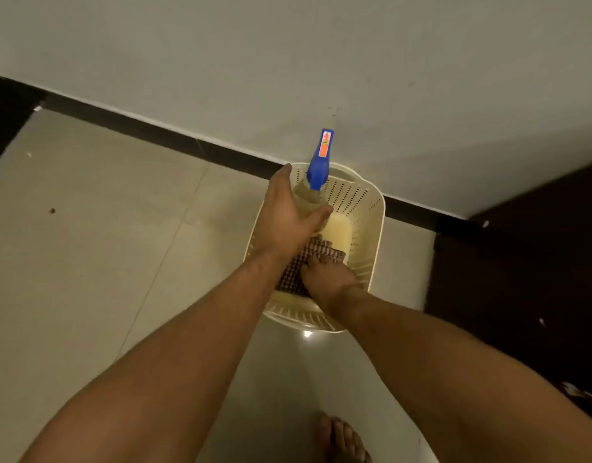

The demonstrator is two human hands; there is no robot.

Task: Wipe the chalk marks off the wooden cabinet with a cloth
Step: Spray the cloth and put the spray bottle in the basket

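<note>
The right hand (328,279) presses down on the checked cloth (296,272) in the basket (371,208), right under it, while the left hand (288,212) grips the spray bottle (318,168).

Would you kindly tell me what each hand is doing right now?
Left hand: closed around the spray bottle.
Right hand: on the checked cloth in the basket; grip cannot be told.

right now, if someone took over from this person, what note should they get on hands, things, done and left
Left hand: closed around the spray bottle, over the basket.
Right hand: down in the basket, on the checked cloth; grip not clear.
Basket sits on the floor by the wall; a yellow sponge lies inside.
Dark cabinet stands to the right.
Done: no wiping begun.
Left: lift out the cloth, go to the cabinet, wipe off the chalk.
</note>
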